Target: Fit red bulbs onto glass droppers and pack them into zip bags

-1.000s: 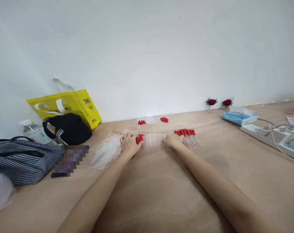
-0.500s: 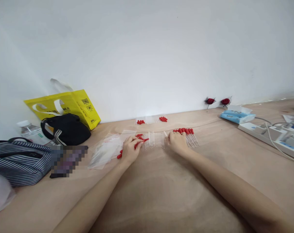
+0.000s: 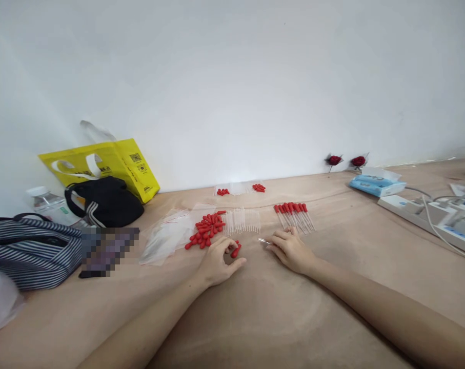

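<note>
The left hand (image 3: 217,261) pinches a red rubber cap (image 3: 235,251) in its curled fingers, low over the tan table (image 3: 255,318). Just beside it, the right hand (image 3: 291,248) grips a clear glass tube (image 3: 263,241) by its fingertips. Beyond lie a loose cap pile (image 3: 206,229), bare tubes (image 3: 242,221) and finished droppers (image 3: 294,215)
</note>
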{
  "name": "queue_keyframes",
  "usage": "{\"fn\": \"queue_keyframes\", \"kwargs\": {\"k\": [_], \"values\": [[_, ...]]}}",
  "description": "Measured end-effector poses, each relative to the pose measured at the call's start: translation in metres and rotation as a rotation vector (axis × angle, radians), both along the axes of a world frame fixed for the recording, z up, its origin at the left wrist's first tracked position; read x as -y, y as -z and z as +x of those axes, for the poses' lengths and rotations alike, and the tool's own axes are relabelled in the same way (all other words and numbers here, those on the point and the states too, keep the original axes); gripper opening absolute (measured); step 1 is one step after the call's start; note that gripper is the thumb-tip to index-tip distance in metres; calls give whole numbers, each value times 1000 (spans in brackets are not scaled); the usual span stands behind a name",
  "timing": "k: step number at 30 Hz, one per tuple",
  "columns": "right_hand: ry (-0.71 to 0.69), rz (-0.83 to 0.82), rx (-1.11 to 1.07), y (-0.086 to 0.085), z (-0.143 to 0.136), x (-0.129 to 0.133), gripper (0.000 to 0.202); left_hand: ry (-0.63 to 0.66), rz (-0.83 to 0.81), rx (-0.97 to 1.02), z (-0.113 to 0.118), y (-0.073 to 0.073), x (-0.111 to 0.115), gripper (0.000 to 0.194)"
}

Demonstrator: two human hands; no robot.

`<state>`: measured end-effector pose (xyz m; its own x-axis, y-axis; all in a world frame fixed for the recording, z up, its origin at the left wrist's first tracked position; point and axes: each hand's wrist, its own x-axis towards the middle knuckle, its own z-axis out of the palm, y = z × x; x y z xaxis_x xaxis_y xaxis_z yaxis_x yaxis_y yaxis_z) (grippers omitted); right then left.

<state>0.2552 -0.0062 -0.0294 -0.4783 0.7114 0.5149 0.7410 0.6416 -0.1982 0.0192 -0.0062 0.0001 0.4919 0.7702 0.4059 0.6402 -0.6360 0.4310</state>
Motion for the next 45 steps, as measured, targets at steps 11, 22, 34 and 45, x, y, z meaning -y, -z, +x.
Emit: {"fn": "queue_keyframes", "kwargs": {"k": [11,22,34,45], "values": [[-40,-51,-45,0,-2,1,23,-4,215,-27,1,14,-4,17],[-58,-94,-68,-8,-13,11,22,75,55,30,22,13,3,17],[-73,-3,-104,-4,-29,21,24,-46,-197,148,23,11,3,12],[-149,-38,-31,-10,-21,17,23,57,-148,58,19,6,6,13]]}}
